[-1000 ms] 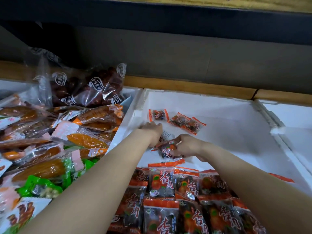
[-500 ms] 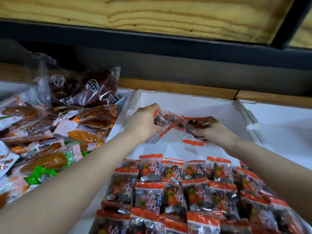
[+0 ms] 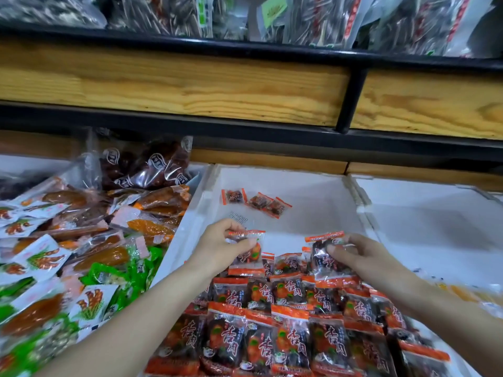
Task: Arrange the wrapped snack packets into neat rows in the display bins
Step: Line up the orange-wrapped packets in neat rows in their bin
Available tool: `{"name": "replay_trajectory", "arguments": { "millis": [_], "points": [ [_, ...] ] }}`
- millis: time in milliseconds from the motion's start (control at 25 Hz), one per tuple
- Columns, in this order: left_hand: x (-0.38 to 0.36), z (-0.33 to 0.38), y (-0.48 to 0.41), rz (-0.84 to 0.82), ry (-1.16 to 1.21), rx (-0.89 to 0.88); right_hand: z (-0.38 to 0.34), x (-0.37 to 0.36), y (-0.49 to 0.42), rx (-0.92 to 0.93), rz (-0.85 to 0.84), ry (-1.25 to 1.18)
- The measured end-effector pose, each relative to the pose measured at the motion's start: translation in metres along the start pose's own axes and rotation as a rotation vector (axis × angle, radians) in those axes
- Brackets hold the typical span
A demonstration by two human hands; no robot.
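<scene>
Left hand [image 3: 217, 247], one packet [image 3: 253, 254]; right hand [image 3: 362, 254], one.

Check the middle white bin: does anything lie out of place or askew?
Yes. Three small orange-edged clear snack packets lie loose and tilted at the back of the white foam bin, apart from the neat front rows. Nothing looks spilled or torn.

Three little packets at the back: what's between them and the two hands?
Head view: mostly bare white bin floor. One faint printed patch sits just beyond the left hand, too blurred to name.
</scene>
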State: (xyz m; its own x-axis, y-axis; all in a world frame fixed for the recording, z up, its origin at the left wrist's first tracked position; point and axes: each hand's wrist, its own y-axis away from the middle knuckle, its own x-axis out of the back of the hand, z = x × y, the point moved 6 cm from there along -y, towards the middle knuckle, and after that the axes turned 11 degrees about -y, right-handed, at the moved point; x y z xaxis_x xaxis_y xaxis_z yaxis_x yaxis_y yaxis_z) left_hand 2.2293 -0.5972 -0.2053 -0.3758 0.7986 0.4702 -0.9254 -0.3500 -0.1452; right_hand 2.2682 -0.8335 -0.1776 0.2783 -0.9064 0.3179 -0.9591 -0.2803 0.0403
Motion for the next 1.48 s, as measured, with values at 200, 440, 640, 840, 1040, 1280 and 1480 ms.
{"name": "replay_trajectory", "arguments": {
  "millis": [200,440,640,840,1040,1280,1480],
  "points": [
    [-0.013,-0.004,-0.013,-0.004,0.059,0.035,0.005,-0.004,-0.001,0.004,-0.028,0.016],
    [-0.030,0.010,-0.049,0.027,-0.195,-0.105,0.008,-0.011,-0.013,-0.006,0.022,0.024],
    [-0.039,0.029,-0.057,-0.017,-0.270,-0.180,0.022,-0.009,-0.029,-0.006,0.032,-0.045],
    [-0.057,0.042,-0.038,-0.186,-0.299,-0.154,0.021,-0.027,-0.040,-0.052,-0.110,-0.282],
    [-0.060,0.031,-0.022,-0.298,0.067,0.054,0.020,-0.028,-0.046,-0.124,-0.155,-0.284],
    [-0.052,0.024,-0.013,-0.211,0.488,0.223,0.027,-0.025,-0.048,-0.111,-0.112,-0.469],
    [-0.033,0.027,-0.039,0.035,0.298,-0.038,0.020,-0.030,-0.044,0.006,-0.144,-0.312]
  ]
}}
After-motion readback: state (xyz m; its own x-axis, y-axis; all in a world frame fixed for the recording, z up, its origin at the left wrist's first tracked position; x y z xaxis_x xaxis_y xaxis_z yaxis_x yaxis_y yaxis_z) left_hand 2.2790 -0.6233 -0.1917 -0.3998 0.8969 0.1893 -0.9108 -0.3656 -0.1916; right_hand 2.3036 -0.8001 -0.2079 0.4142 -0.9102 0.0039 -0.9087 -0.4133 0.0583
